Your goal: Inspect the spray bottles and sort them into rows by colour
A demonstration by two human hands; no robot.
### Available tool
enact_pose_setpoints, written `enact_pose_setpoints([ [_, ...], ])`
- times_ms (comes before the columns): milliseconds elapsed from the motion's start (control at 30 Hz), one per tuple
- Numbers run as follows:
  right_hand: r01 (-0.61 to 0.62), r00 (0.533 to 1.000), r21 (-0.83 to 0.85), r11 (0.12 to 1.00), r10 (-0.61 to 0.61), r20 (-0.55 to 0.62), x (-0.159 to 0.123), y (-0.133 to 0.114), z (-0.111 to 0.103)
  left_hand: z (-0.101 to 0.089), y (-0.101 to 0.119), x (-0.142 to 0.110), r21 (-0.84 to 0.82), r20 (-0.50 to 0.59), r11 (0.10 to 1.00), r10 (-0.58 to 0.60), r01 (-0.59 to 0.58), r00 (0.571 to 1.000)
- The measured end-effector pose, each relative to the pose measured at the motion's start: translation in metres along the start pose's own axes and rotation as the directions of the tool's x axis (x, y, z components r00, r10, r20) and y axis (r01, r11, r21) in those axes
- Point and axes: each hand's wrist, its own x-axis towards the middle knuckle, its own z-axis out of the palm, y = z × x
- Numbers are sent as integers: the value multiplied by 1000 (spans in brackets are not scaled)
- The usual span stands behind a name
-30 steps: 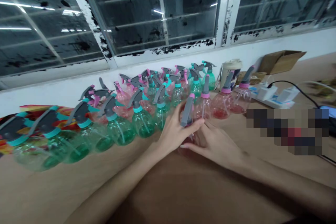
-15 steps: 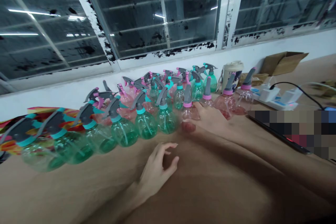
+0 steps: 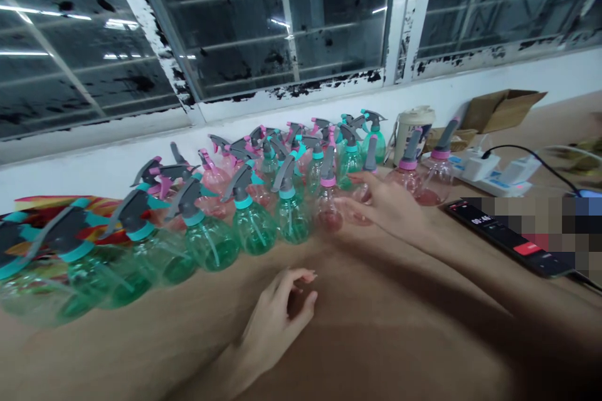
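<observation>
My right hand point(image 3: 397, 207) is closed around the body of a clear pink spray bottle point(image 3: 361, 212) with a grey trigger head and pink collar. Just left of it another pink spray bottle point(image 3: 330, 212) stands upright, close to my fingertips. My left hand point(image 3: 282, 313) hovers over the table with fingers curved and thumb apart, holding nothing. A front row of green spray bottles point(image 3: 254, 225) with turquoise collars runs to the left. Two more pink spray bottles point(image 3: 435, 182) stand right of my right hand.
Behind the front row, several pink and green spray bottles crowd toward the wall. At the right are a paper cup point(image 3: 414, 128), a power strip point(image 3: 501, 182) with chargers, an open cardboard box point(image 3: 503, 109) and a phone point(image 3: 512, 241). Colourful plastic wrapping point(image 3: 47, 203) lies at left.
My right hand has shifted from beside the left pink spray bottle to the neighbouring one, which has come nearer to the front row. My left hand moved slightly down; the view turned slightly.
</observation>
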Motion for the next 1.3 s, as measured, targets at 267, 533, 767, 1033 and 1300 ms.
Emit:
enact_pose_setpoints([
  [267, -139, 980, 26, 990, 141, -138, 5, 46, -18, -1, 0, 1, 32, 4, 999, 9, -9, 1000],
  [533, -179, 981, -38, 983, 175, -82, 14, 35, 3, 0, -1, 1, 38, -12, 998, 45, -44, 999],
  [767, -121, 992, -106, 987, 118, -36, -28, 15, -23, -2, 1, 3, -31, 0, 999, 33, -33, 999],
  [1033, 80, 996, -75, 994, -77, 45, -77, -36, -34, -18, 23, 14, -206, 15, 976, 69, -65, 997],
  [1300, 293, 947, 170, 941, -310, 81, -87, -96, -10, -52, 53, 9, -329, -39, 938, 104, -111, 994],
])
